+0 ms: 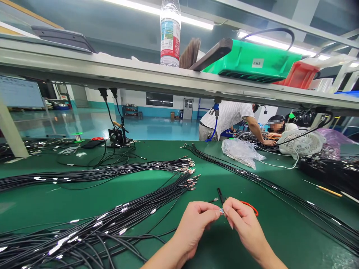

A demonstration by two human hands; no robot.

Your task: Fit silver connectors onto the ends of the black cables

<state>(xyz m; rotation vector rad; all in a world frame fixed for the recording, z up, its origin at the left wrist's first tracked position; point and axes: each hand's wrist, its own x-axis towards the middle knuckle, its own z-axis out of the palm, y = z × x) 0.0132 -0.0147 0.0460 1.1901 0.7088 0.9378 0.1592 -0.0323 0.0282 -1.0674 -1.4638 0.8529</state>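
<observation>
My left hand and my right hand meet low in the middle of the view, fingertips pinched together on a small metal terminal at a cable end. A black cable tip pokes up between the hands, and a red-handled tool lies on the mat just behind my right hand. To the left, a thick bundle of black cables with metal terminals fans across the green mat.
Another cable bundle runs along the right. A clear plastic bag, a white fan and a soldering stand sit farther back. Other people work beyond the bench. A shelf overhead holds a water bottle and a green bin.
</observation>
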